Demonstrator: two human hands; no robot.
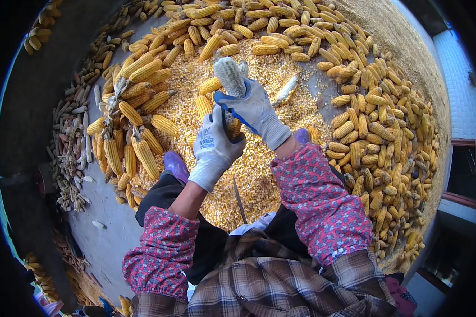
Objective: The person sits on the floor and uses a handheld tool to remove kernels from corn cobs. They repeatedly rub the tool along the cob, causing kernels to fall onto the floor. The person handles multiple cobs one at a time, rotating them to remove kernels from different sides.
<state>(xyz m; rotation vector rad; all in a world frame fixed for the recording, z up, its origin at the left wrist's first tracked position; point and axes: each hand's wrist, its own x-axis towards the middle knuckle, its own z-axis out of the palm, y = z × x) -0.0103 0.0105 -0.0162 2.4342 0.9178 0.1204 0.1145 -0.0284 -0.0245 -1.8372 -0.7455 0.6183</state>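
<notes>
My left hand (218, 144), in a pale knit work glove with a blue coating, is closed around a corn ear (233, 126) that still bears yellow kernels. Just above it, my right hand (249, 105), gloved alike, grips a bare, pale corn cob (230, 77). Both hands are close together, and the fingers partly hide where the ear and the cob meet. Beneath them spreads a heap of loose corn kernels (258, 178). Another whitish cob (286, 90) lies on the kernels to the right, and a yellow ear (203, 107) lies just left of the hands.
Corn ears (375, 134) are piled along the right and top. A bundle of ears tied by husks (119, 91) lies at left, with stripped cobs (69, 138) beyond it on the grey floor (107, 245). A thin dark blade-like tool (238, 200) stands between my legs; purple shoes (176, 165) flank the kernels.
</notes>
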